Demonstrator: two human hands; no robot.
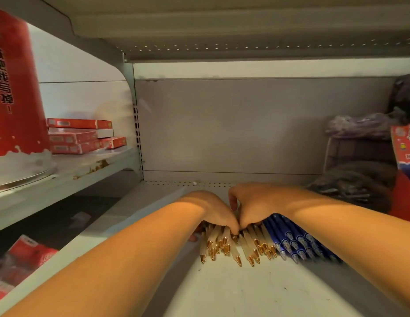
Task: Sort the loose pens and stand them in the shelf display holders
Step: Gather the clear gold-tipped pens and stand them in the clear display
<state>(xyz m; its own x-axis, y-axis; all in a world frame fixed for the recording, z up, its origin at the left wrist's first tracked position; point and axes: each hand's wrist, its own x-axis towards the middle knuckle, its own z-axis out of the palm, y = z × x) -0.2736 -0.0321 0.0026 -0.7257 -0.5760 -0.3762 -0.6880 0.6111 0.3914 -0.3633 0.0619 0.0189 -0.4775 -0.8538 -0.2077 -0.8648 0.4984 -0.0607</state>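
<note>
Several cream pens with gold tips (240, 247) lie side by side on the white shelf (233, 291), tips pointing toward me. To their right lies a row of blue pens (297, 241). My left hand (210, 209) and my right hand (256, 202) rest knuckles-up on the cream pens, fingertips meeting at the middle of the pile and pinching pens there. The pens' far ends are hidden under my hands. No display holder is in view.
Red flat boxes (82, 136) are stacked on the left shelf beside a tall red carton (14, 88). Dark bagged goods (357, 177) and a red cartoon package (405, 145) crowd the right side. More red packs (27, 252) lie lower left.
</note>
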